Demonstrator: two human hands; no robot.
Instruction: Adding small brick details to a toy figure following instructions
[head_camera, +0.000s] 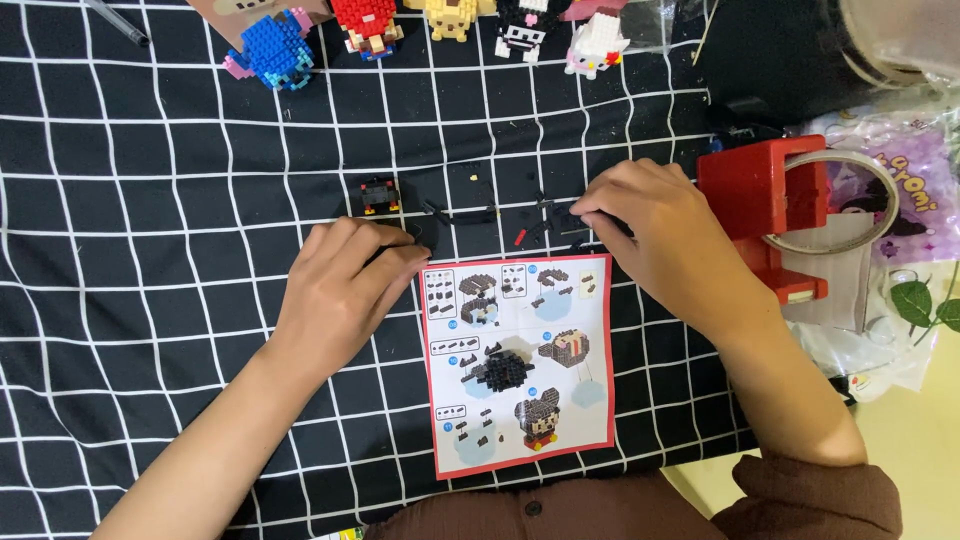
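Observation:
My left hand (340, 285) rests palm down on the black cloth with white grid lines (150, 300), its fingertips touching a small black brick piece (425, 235) just left of the instruction sheet. My right hand (650, 235) reaches into a scatter of tiny black bricks (545, 215), fingertips pinched on one small black piece. A small half-built black and red brick figure (379, 195) stands above my left hand. The red-bordered instruction sheet (518, 360) with building pictures lies between my forearms.
Several finished brick figures line the far edge: a blue one (275, 50), a red one (365, 25), a yellow one (450, 18), a black and white one (520, 35), a white and pink one (595, 45). A red tape dispenser (770, 215) stands right of my right hand, beside plastic bags (890, 170).

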